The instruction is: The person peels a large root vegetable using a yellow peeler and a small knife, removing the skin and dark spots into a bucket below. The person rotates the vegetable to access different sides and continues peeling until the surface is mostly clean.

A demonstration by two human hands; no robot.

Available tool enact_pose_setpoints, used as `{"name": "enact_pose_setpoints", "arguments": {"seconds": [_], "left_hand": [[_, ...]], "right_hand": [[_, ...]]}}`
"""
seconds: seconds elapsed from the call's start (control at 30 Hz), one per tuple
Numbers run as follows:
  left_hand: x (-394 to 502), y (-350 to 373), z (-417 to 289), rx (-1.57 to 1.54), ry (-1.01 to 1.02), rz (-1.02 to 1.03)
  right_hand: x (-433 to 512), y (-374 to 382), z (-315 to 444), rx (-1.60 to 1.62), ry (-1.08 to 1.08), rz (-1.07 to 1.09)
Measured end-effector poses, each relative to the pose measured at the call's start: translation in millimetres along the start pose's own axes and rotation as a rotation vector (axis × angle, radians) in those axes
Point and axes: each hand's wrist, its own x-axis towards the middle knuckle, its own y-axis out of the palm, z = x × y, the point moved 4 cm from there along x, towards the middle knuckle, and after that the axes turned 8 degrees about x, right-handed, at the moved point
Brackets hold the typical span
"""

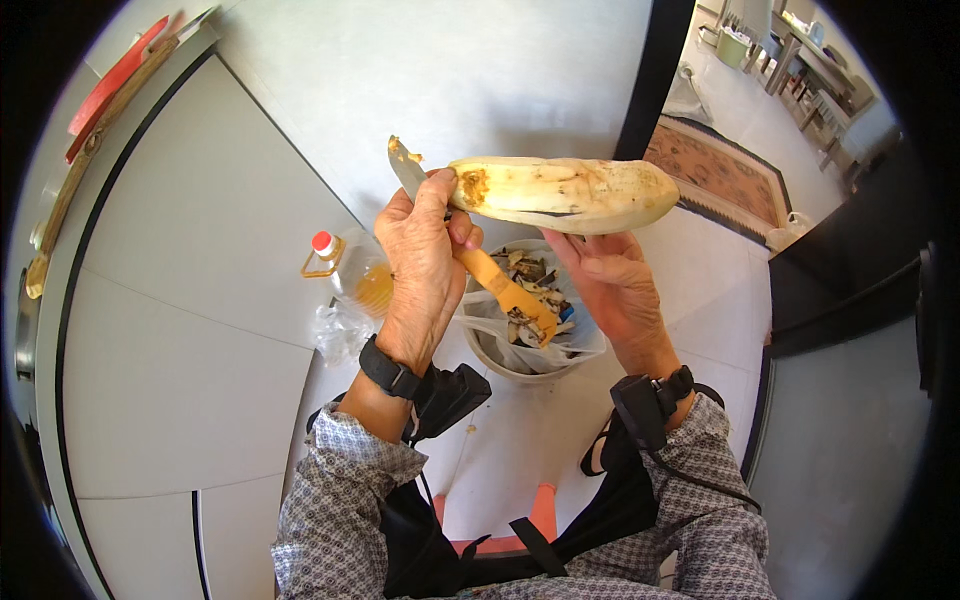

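A long, pale peeled vegetable (570, 195) is held up roughly level, with a brown patch near its left end and a dark slit on its lower side. My left hand (424, 244) grips a knife (510, 294) with an orange handle pointing down to the right; its blade sticks out up and left with scraps on the tip. The left thumb presses on the vegetable's left end. My right hand (611, 281) supports the vegetable from below, its fingertips partly hidden behind it. Beneath both hands stands a round bin (536, 375) with a plastic liner and peelings.
A clear jug (367, 281) with a red cap and yellow liquid stands left of the bin, beside a crumpled clear plastic bag (341, 334). Cabinet fronts (187, 300) line the left. A patterned mat (712, 176) lies beyond the doorway. Part of a red stool (544, 510) shows below.
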Motion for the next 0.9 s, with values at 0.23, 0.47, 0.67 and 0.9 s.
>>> {"name": "enact_pose_setpoints", "arguments": {"seconds": [0.23, 0.47, 0.67, 0.9], "left_hand": [[-7.6, 13.1, 17.4, 0.051, -0.021, 0.042], [-15.3, 20.5, 35.8, 0.186, -0.071, 0.136], [-15.8, 19.1, 22.0, 0.522, -0.032, 0.312], [-29.4, 18.0, 14.7, 0.780, 0.064, 0.391]], "right_hand": [[12.3, -5.1, -8.8, -0.167, -0.105, -0.176], [8.6, -7.4, 6.5, 0.026, -0.046, -0.110], [10.1, -9.2, 24.9, -0.075, -0.140, -0.160], [12.1, -6.6, 40.9, -0.049, -0.176, -0.101]]}}
